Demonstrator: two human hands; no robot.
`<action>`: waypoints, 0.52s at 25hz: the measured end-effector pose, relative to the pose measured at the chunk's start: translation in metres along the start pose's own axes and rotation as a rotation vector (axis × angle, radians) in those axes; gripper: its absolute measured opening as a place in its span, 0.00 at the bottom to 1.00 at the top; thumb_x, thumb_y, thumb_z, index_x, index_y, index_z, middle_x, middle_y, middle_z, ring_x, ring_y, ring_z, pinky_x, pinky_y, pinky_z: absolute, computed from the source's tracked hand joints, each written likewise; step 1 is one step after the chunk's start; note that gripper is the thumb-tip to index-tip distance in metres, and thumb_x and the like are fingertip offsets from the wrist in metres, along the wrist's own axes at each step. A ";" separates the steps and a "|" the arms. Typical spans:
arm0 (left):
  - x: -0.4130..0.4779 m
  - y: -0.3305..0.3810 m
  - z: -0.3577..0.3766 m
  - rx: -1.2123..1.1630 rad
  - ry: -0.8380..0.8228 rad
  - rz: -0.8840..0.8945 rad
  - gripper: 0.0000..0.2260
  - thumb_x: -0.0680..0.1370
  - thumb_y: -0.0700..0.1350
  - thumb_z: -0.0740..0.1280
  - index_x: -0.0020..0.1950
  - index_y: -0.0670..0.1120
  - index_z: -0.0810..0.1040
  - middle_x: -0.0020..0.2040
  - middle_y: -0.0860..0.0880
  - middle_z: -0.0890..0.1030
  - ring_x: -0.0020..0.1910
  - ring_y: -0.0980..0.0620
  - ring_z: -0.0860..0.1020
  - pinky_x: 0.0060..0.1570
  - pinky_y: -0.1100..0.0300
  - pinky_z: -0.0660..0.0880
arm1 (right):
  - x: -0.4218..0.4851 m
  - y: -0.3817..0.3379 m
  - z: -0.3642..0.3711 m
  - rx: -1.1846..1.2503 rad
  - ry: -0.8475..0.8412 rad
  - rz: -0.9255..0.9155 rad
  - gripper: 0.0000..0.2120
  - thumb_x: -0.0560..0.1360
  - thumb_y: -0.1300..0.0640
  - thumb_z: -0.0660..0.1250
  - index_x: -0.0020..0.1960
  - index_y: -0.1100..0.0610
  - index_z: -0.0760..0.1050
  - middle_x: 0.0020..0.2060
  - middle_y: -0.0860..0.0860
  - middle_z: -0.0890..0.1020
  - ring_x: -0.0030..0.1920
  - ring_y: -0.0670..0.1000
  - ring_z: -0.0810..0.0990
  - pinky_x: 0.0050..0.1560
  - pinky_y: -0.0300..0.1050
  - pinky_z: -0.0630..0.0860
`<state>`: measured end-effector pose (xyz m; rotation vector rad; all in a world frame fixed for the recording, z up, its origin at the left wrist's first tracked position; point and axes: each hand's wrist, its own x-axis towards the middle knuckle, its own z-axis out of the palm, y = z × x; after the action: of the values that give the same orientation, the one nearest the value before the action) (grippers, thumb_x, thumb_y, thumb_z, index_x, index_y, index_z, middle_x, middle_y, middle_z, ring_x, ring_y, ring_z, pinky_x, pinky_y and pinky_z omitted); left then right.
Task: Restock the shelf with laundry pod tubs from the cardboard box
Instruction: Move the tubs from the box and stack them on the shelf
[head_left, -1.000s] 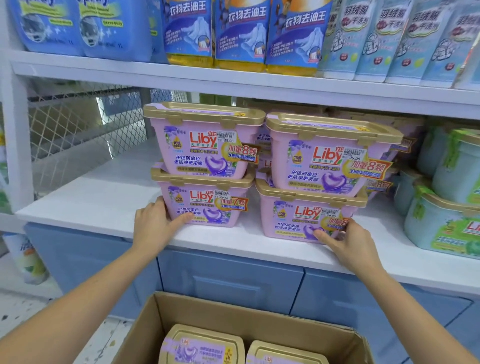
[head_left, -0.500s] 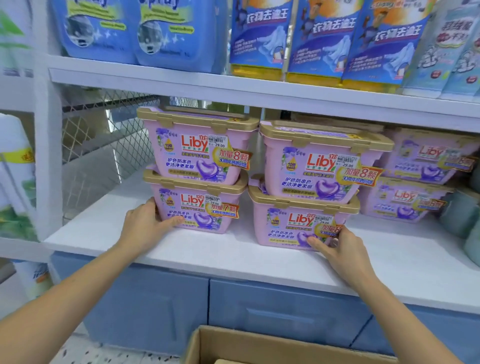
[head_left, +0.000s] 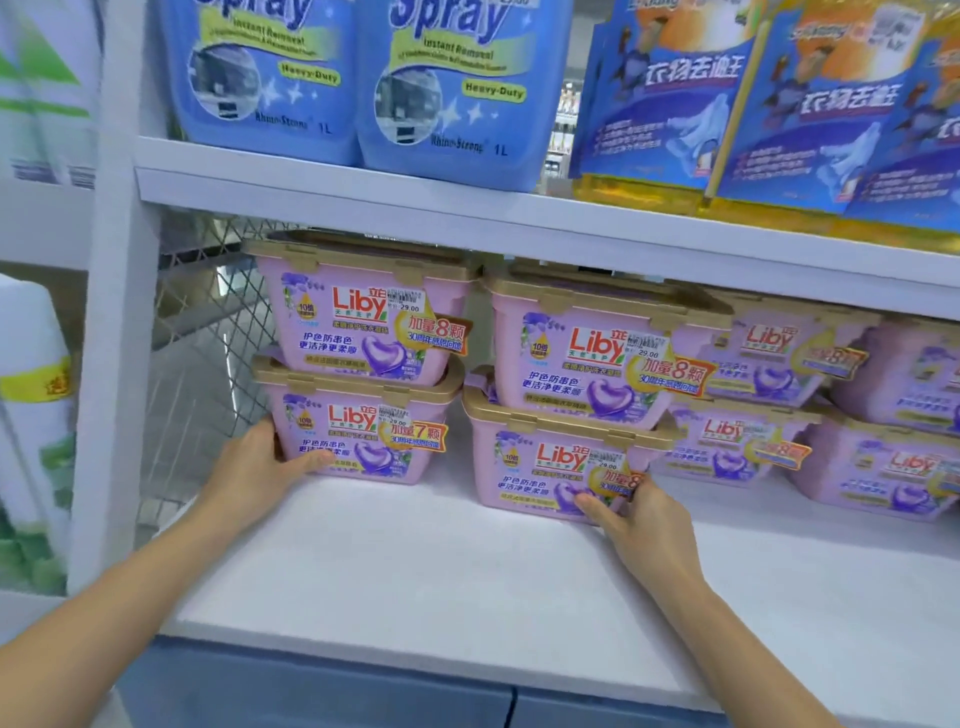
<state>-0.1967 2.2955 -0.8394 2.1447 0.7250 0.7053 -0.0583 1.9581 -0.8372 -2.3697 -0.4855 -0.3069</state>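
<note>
Two stacks of pink laundry pod tubs with gold lids stand on the white shelf (head_left: 415, 571). My left hand (head_left: 260, 462) clasps the left front corner of the lower left tub (head_left: 358, 431), which carries an upper left tub (head_left: 363, 322). My right hand (head_left: 639, 514) holds the right front corner of the lower right tub (head_left: 550, 462), under the upper right tub (head_left: 597, 358). The cardboard box is out of view.
More pink tubs (head_left: 769, 415) are stacked behind and to the right. A wire mesh panel (head_left: 208, 338) closes the shelf's left side by a white upright (head_left: 114, 364). Blue spray bottles (head_left: 353, 78) and blue pouches (head_left: 753, 104) fill the shelf above.
Both stacks have slid deeper into the shelf with my hands on them. The view has risen and shifted left, so the cardboard box has dropped out of sight.
</note>
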 end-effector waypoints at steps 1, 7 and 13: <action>0.006 -0.003 -0.002 -0.001 0.006 -0.001 0.20 0.68 0.48 0.75 0.55 0.41 0.77 0.53 0.42 0.83 0.50 0.41 0.80 0.46 0.51 0.73 | 0.005 -0.003 0.007 0.014 0.001 -0.002 0.18 0.69 0.45 0.70 0.40 0.59 0.69 0.28 0.45 0.73 0.42 0.60 0.79 0.39 0.47 0.68; 0.032 -0.014 -0.009 -0.003 -0.028 0.030 0.16 0.69 0.46 0.74 0.53 0.42 0.77 0.50 0.42 0.83 0.44 0.45 0.78 0.43 0.54 0.69 | 0.030 -0.010 0.031 0.062 0.000 -0.012 0.18 0.71 0.45 0.68 0.43 0.57 0.65 0.29 0.45 0.71 0.43 0.60 0.78 0.44 0.48 0.68; 0.050 -0.014 0.007 -0.004 -0.033 0.040 0.20 0.65 0.54 0.74 0.51 0.45 0.76 0.49 0.41 0.84 0.46 0.41 0.79 0.46 0.51 0.74 | 0.050 -0.005 0.033 0.059 -0.002 0.024 0.16 0.72 0.44 0.66 0.46 0.55 0.64 0.32 0.46 0.72 0.49 0.60 0.78 0.54 0.52 0.70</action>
<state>-0.1612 2.3344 -0.8421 2.1677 0.6639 0.6899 -0.0124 1.9969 -0.8416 -2.3174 -0.4612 -0.2756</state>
